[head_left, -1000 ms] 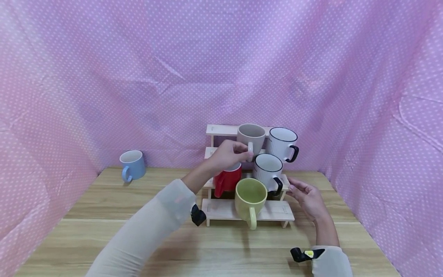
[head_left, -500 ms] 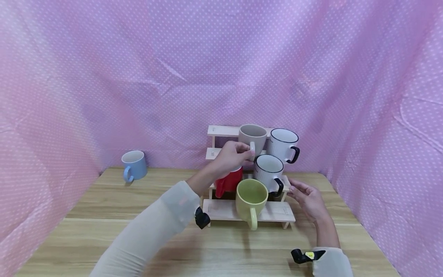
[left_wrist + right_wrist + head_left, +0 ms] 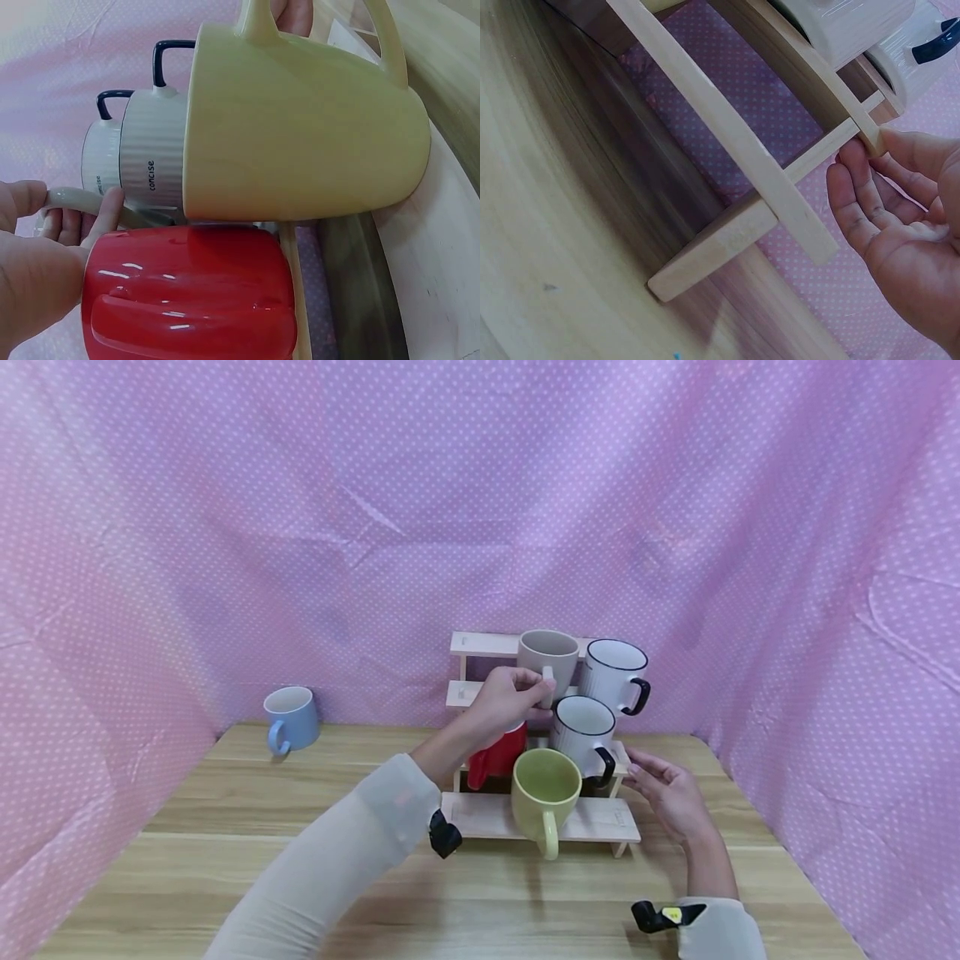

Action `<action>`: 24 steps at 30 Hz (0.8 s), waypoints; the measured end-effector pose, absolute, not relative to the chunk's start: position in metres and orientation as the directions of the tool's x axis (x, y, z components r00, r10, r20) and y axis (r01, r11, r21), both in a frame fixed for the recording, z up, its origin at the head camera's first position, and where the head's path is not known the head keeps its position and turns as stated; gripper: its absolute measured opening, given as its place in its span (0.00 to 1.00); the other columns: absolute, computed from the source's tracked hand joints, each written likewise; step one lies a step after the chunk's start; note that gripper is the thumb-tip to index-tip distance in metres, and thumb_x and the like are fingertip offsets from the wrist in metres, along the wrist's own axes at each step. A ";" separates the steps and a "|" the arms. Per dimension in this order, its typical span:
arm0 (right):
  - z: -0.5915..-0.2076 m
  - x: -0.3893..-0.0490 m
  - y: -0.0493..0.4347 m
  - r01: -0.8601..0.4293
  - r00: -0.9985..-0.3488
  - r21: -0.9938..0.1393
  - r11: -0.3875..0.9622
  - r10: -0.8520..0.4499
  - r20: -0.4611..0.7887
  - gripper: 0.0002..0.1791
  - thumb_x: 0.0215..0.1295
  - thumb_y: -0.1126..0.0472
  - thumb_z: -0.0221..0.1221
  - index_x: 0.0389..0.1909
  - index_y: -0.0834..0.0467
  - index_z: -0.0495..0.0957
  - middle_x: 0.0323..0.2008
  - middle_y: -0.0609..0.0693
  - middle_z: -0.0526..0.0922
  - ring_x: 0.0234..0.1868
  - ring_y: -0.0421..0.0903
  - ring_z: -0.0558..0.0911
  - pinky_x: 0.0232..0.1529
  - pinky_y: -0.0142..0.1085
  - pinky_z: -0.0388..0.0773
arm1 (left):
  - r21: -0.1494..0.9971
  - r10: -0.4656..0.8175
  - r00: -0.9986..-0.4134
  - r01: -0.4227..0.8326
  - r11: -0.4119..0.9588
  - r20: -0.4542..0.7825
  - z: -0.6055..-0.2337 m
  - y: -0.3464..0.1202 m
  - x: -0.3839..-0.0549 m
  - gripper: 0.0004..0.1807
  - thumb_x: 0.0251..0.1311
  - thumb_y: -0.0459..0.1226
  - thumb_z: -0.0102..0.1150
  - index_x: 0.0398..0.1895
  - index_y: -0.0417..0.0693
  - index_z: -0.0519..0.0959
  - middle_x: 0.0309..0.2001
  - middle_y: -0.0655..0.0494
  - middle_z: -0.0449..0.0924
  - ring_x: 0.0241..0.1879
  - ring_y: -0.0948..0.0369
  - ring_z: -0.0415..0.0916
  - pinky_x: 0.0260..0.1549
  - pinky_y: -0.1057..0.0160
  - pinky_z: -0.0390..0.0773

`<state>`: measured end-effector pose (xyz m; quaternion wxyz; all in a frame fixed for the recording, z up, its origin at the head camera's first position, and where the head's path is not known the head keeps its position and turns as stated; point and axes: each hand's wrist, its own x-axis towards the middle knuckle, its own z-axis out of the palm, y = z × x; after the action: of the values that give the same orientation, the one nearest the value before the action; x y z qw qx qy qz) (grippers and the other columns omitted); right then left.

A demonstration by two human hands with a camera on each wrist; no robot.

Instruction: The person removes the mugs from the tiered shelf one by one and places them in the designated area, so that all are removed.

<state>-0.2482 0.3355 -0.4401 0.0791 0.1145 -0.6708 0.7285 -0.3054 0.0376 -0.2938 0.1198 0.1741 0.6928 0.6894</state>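
A tiered wooden shelf [image 3: 480,817] stands on the table with several mugs on its steps. My left hand [image 3: 504,700] pinches the handle of a grey mug [image 3: 551,645] over the upper steps. Below that hand sits a red mug [image 3: 187,292], partly hidden by it in the head view. My right hand [image 3: 671,793] grips the end of a shelf board [image 3: 870,131] between thumb and fingers. Two white mugs with black rims and handles, an upper mug [image 3: 611,677] and a lower mug [image 3: 581,735], stand on the right. A yellow-green mug [image 3: 543,793] rests on the lowest step, handle forward.
A light blue mug [image 3: 292,718] stands alone at the back left of the wooden table [image 3: 225,827]. Pink dotted cloth [image 3: 375,527] hangs behind and along both sides. The yellow-green mug stands close in front of the lower white mug.
The view has shifted slightly. My left hand stays on the grey mug's handle, its forearm a little further right. My right hand keeps its hold on the shelf; the mugs stay in place.
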 end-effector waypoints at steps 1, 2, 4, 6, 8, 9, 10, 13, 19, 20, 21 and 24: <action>-0.441 -0.248 0.336 -0.271 -0.961 -0.958 -0.090 -0.039 0.275 0.28 0.75 0.71 0.56 0.67 0.84 0.58 0.54 0.43 0.85 0.51 0.38 0.84 0.52 0.34 0.83 | 0.997 0.407 -0.910 0.080 -0.011 0.077 -0.294 0.038 -0.305 0.14 0.72 0.39 0.61 0.50 0.36 0.79 0.54 0.45 0.78 0.44 0.52 0.87 0.47 0.62 0.86; -0.441 -0.248 0.336 -0.273 -0.960 -0.957 -0.096 -0.040 0.278 0.28 0.75 0.71 0.56 0.66 0.84 0.58 0.54 0.43 0.85 0.51 0.38 0.84 0.52 0.34 0.83 | 0.996 0.408 -0.910 0.086 -0.007 0.082 -0.294 0.037 -0.305 0.13 0.72 0.39 0.61 0.50 0.37 0.79 0.54 0.45 0.78 0.43 0.53 0.87 0.47 0.62 0.86; -0.442 -0.249 0.336 -0.279 -0.958 -0.955 -0.104 -0.040 0.284 0.28 0.75 0.72 0.56 0.66 0.84 0.58 0.54 0.44 0.85 0.51 0.39 0.84 0.52 0.35 0.84 | 0.994 0.408 -0.908 0.106 0.000 0.096 -0.295 0.037 -0.305 0.13 0.72 0.39 0.62 0.50 0.38 0.79 0.53 0.46 0.79 0.42 0.53 0.88 0.47 0.62 0.86; -0.443 -0.249 0.336 -0.284 -0.956 -0.953 -0.110 -0.043 0.290 0.28 0.75 0.72 0.56 0.66 0.84 0.58 0.54 0.45 0.85 0.51 0.39 0.84 0.53 0.36 0.84 | 0.992 0.407 -0.906 0.129 0.010 0.114 -0.295 0.037 -0.305 0.13 0.72 0.39 0.62 0.50 0.38 0.80 0.51 0.46 0.79 0.41 0.54 0.88 0.47 0.63 0.86; -0.443 -0.249 0.337 -0.287 -0.955 -0.951 -0.114 -0.043 0.293 0.28 0.74 0.71 0.56 0.66 0.84 0.58 0.54 0.45 0.85 0.51 0.40 0.84 0.53 0.36 0.83 | 0.989 0.404 -0.905 0.149 0.018 0.129 -0.295 0.036 -0.305 0.12 0.72 0.39 0.62 0.49 0.38 0.80 0.50 0.45 0.80 0.40 0.54 0.88 0.46 0.63 0.86; -0.443 -0.249 0.337 -0.287 -0.955 -0.951 -0.112 -0.044 0.293 0.28 0.75 0.71 0.56 0.66 0.84 0.58 0.54 0.45 0.85 0.51 0.40 0.84 0.54 0.37 0.83 | 0.988 0.401 -0.906 0.154 0.021 0.133 -0.295 0.036 -0.304 0.12 0.72 0.39 0.62 0.49 0.38 0.80 0.49 0.45 0.80 0.40 0.54 0.88 0.46 0.63 0.86; -0.442 -0.248 0.336 -0.286 -0.955 -0.952 -0.111 -0.045 0.292 0.28 0.75 0.71 0.56 0.66 0.84 0.58 0.54 0.45 0.85 0.51 0.40 0.84 0.54 0.37 0.83 | 0.987 0.400 -0.906 0.158 0.022 0.136 -0.295 0.036 -0.304 0.12 0.72 0.38 0.62 0.49 0.37 0.80 0.49 0.45 0.80 0.40 0.54 0.88 0.46 0.63 0.86; -0.442 -0.248 0.336 -0.280 -0.957 -0.954 -0.107 -0.043 0.285 0.28 0.75 0.71 0.56 0.66 0.84 0.59 0.54 0.45 0.85 0.51 0.39 0.84 0.54 0.37 0.83 | 0.986 0.396 -0.907 0.166 0.027 0.142 -0.296 0.035 -0.304 0.12 0.72 0.39 0.62 0.48 0.37 0.80 0.48 0.45 0.80 0.39 0.54 0.88 0.46 0.64 0.86; -0.442 -0.249 0.337 -0.270 -0.961 -0.958 -0.096 -0.037 0.274 0.28 0.75 0.70 0.57 0.66 0.83 0.59 0.54 0.44 0.85 0.51 0.39 0.84 0.54 0.37 0.83 | 0.978 0.391 -0.905 0.203 0.049 0.168 -0.297 0.033 -0.304 0.12 0.72 0.40 0.62 0.47 0.38 0.80 0.47 0.46 0.81 0.38 0.54 0.88 0.46 0.63 0.86; -0.442 -0.249 0.337 -0.267 -0.962 -0.959 -0.092 -0.035 0.271 0.28 0.75 0.70 0.57 0.66 0.83 0.59 0.54 0.44 0.85 0.51 0.39 0.85 0.54 0.37 0.83 | 0.976 0.390 -0.904 0.209 0.055 0.172 -0.296 0.033 -0.303 0.12 0.72 0.40 0.62 0.47 0.38 0.80 0.46 0.46 0.81 0.38 0.54 0.87 0.46 0.63 0.86; -0.442 -0.249 0.337 -0.265 -0.963 -0.960 -0.092 -0.032 0.269 0.28 0.75 0.70 0.56 0.66 0.83 0.59 0.53 0.44 0.85 0.50 0.39 0.85 0.54 0.36 0.83 | 0.975 0.389 -0.904 0.215 0.059 0.176 -0.296 0.033 -0.303 0.12 0.72 0.40 0.62 0.47 0.38 0.80 0.46 0.46 0.81 0.38 0.54 0.87 0.46 0.62 0.86; -0.441 -0.249 0.337 -0.263 -0.964 -0.961 -0.082 -0.030 0.266 0.28 0.75 0.70 0.56 0.67 0.83 0.59 0.53 0.43 0.85 0.50 0.39 0.85 0.53 0.35 0.83 | 0.972 0.382 -0.905 0.227 0.057 0.189 -0.296 0.033 -0.303 0.12 0.72 0.40 0.62 0.46 0.38 0.80 0.45 0.46 0.81 0.38 0.54 0.87 0.46 0.60 0.86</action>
<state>-0.2485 0.3368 -0.4412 0.0798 0.1089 -0.6727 0.7275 -0.3028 0.0325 -0.2964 0.0592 0.2100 0.7247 0.6536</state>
